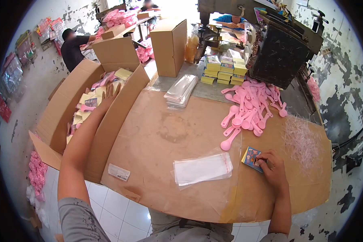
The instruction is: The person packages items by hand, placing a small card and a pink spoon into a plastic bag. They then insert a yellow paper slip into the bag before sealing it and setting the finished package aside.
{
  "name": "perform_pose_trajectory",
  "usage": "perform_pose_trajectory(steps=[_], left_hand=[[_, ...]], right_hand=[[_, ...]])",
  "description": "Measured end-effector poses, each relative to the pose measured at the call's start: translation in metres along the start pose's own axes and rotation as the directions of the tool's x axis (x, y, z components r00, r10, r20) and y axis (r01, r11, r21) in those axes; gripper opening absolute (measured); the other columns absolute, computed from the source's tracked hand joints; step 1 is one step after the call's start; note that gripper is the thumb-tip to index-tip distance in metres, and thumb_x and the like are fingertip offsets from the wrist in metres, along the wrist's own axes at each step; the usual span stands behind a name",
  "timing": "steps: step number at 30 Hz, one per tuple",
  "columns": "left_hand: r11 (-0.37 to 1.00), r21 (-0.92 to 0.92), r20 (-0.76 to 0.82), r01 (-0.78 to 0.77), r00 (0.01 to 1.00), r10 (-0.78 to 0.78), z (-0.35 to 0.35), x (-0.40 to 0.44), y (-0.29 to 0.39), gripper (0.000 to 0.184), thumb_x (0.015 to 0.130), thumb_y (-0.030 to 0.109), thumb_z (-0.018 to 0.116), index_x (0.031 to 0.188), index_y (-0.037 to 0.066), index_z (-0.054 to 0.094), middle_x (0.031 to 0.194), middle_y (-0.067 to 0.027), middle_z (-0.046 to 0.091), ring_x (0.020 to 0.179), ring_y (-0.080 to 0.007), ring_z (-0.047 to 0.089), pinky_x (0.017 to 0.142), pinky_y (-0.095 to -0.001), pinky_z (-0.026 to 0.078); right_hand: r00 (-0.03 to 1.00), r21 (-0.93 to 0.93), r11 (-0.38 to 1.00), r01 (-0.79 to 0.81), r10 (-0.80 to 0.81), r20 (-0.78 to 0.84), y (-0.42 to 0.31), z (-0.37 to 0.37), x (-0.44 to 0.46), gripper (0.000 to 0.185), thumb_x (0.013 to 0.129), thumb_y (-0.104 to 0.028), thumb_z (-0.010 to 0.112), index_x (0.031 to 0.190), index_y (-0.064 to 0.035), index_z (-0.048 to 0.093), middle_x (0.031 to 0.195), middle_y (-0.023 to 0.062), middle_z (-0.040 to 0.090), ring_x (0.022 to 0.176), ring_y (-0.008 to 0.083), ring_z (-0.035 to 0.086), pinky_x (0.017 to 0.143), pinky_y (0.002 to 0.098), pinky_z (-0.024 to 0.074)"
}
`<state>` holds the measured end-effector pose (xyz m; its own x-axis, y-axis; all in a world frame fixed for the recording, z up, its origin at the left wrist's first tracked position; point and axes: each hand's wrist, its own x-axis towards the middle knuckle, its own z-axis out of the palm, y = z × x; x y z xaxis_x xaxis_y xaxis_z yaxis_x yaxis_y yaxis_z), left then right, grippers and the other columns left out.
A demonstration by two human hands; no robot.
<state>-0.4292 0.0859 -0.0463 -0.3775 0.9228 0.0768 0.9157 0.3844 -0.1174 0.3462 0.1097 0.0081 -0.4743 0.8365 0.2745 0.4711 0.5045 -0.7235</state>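
Observation:
My left hand [109, 99] reaches into a large open cardboard box [105, 139], its fingers spread over packed goods. Inside are several clear packs [92, 103] with cream cards and pink spoons. On the cardboard-covered table, my right hand [273, 167] has thumb and fingers drawn together at a small stack of printed cards [251, 156], blue on top with yellow edges. Left of this hand lies a pile of clear plastic bags [203, 168]. Beyond the cards is a heap of pink measuring spoons [248, 107].
More plastic sleeves [180, 92] lie at the table's back, near a tall carton [168, 48] and stacked yellow-edged cards [224, 68]. A dark machine [279, 54] stands back right. Plastic strips [302, 141] lie on the right. Other people work in the background.

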Motion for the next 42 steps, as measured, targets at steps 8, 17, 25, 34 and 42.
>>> perform_pose_trajectory(steps=[8,17,25,34,42], left_hand=[[0.815,-0.568,0.247,-0.11,0.923,0.296,-0.039,0.017,0.013,0.083,0.102,0.063,0.048,0.168,0.021,0.022,0.177,-0.0135,0.004,0.162,-0.0358,0.002,0.127,-0.0603,0.011],[0.981,0.075,0.081,0.181,0.979,-0.187,-0.009,0.004,0.012,0.092,0.096,0.069,0.054,0.169,0.034,0.012,0.174,-0.0216,0.014,0.159,-0.0402,0.02,0.12,-0.0703,0.02],[0.91,0.123,0.124,0.396,0.904,-0.41,-0.028,-0.013,0.037,0.084,0.096,0.064,0.056,0.167,0.034,0.023,0.167,-0.0255,0.028,0.155,-0.0402,0.031,0.114,-0.0727,0.028],[0.979,-0.003,-0.114,0.204,0.973,-0.203,-0.015,-0.005,0.011,0.059,0.094,0.052,0.061,0.146,0.025,0.055,0.135,-0.0173,0.056,0.133,-0.0377,0.053,0.101,-0.0704,0.041],[0.979,0.017,0.008,0.205,0.979,-0.205,0.017,0.008,-0.004,0.082,0.096,0.066,0.05,0.165,0.028,0.026,0.169,-0.0242,0.024,0.158,-0.0455,0.02,0.118,-0.076,0.014]], right_hand=[[0.999,-0.038,0.998,0.04,-0.04,0.01,-0.002,0.0,-0.001,0.014,0.089,-0.003,0.073,0.103,-0.0012,0.075,0.103,0.0128,0.071,0.102,0.0298,0.066,0.09,0.0392,0.0512],[0.998,-0.056,0.997,0.06,-0.059,0.01,-0.002,-0.001,-0.002,0.014,0.089,-0.003,0.074,0.102,-0.0012,0.075,0.103,0.0123,0.071,0.103,0.0289,0.065,0.09,0.0385,0.0509],[0.993,-0.143,0.982,0.12,-0.119,0.019,-0.006,-0.002,-0.003,0.014,0.088,-0.004,0.075,0.102,-0.0011,0.075,0.105,0.0117,0.071,0.103,0.0298,0.065,0.09,0.0394,0.0508],[0.997,-0.126,0.989,0.079,-0.077,0.02,-0.009,-0.002,-0.004,0.014,0.088,-0.003,0.074,0.102,-0.0011,0.075,0.105,0.0124,0.07,0.103,0.0303,0.064,0.09,0.0396,0.0511],[0.997,-0.122,0.99,0.071,-0.068,0.022,-0.013,-0.003,-0.004,0.015,0.088,-0.003,0.074,0.103,-0.0005,0.074,0.105,0.0126,0.07,0.103,0.0302,0.065,0.09,0.0394,0.0514]])
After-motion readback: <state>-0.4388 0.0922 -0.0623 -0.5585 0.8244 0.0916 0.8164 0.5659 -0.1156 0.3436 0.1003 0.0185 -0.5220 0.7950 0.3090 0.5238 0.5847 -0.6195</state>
